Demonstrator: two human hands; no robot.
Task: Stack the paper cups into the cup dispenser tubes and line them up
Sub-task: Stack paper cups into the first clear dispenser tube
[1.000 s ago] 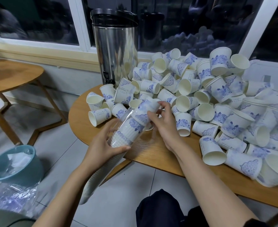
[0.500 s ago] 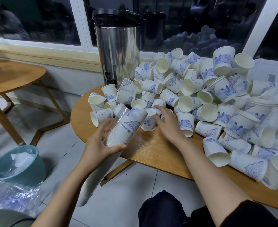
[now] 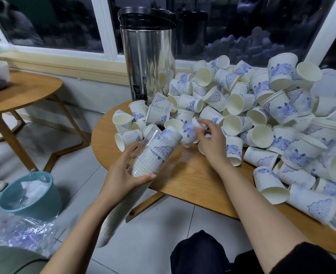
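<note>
The left hand [image 3: 123,175] grips the clear dispenser tube [image 3: 153,153], tilted at the counter [image 3: 193,180] edge and partly filled with nested cups, while the right hand [image 3: 210,141] pinches 1 loose cup [image 3: 190,132] just beside its mouth (most of the pile [image 3: 262,115] lies unstacked).

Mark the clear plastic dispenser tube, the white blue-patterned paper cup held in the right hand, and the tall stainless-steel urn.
clear plastic dispenser tube [image 3: 157,153], head view, upper wall near its mouth.
white blue-patterned paper cup [image 3: 189,133], head view, printed side wall.
tall stainless-steel urn [image 3: 147,62], head view, middle of its shiny body.
</note>
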